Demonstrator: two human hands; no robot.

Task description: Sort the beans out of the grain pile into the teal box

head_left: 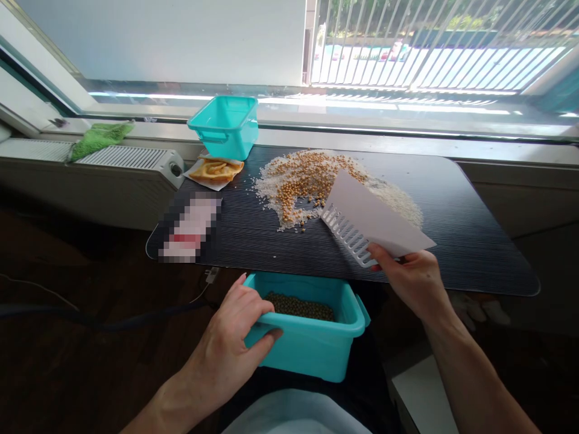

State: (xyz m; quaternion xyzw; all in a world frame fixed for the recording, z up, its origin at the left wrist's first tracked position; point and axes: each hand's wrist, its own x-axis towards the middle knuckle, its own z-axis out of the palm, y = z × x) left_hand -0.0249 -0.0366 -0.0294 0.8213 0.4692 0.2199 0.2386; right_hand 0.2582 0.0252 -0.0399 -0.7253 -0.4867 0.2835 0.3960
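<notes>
My left hand (230,337) grips the left rim of a teal plastic bin (312,343) held at the near edge of the dark table (474,241); greenish-brown beans (298,306) lie in the bin. My right hand (414,280) pinches a white slotted scoop (366,220), its toothed edge resting on the table next to a spread pile of white rice and yellow beans (312,178).
A second, empty-looking teal bin (226,125) stands at the table's back left, with a yellow cloth on white paper (216,170) beside it. A radiator (113,158) with a green cloth (100,137) is at left. A window runs along the back.
</notes>
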